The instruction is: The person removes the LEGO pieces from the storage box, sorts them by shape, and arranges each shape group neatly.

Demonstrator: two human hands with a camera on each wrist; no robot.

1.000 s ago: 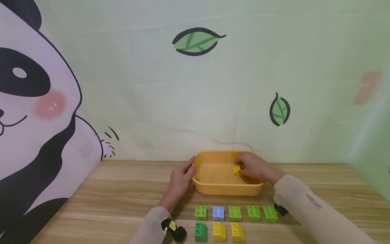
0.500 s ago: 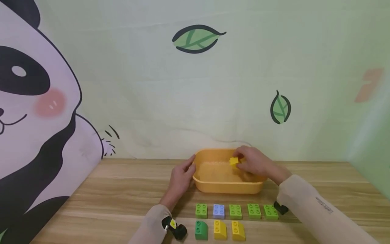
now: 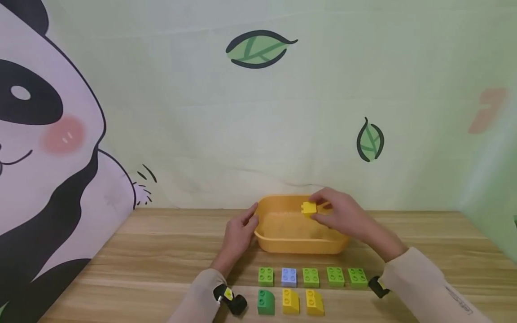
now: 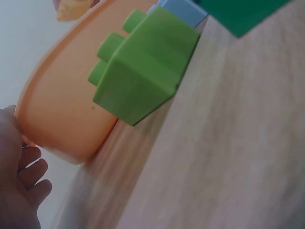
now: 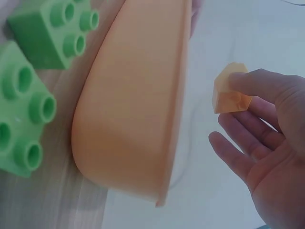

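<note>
A yellow toy building block [image 3: 308, 208] is pinched between the thumb and fingers of my right hand [image 3: 343, 213], above the orange plastic tub [image 3: 303, 246]. From the right wrist view, the block [image 5: 232, 88] is up beyond the tub's rim, with the other fingers [image 5: 233, 155] spread below it. My left hand [image 3: 238, 233] grips the tub's left end at the rim. In the left wrist view, that hand [image 4: 16, 176] shows curled fingers against the tub's outer wall [image 4: 71, 109]. The visible part of the tub's inside holds no blocks.
Before the tub lies a row of square blocks: several light green, such as one green block [image 3: 265, 277], and a blue block [image 3: 288, 277]. Nearer are a dark green curved block [image 3: 265, 302] and two yellow sloped blocks [image 3: 290, 301]. A panda-print backdrop [image 3: 194, 112] stands behind the table.
My right hand has lifted the yellow block up from inside the tub to about rim height, slightly leftward. My left hand has stayed at the tub's left end.
</note>
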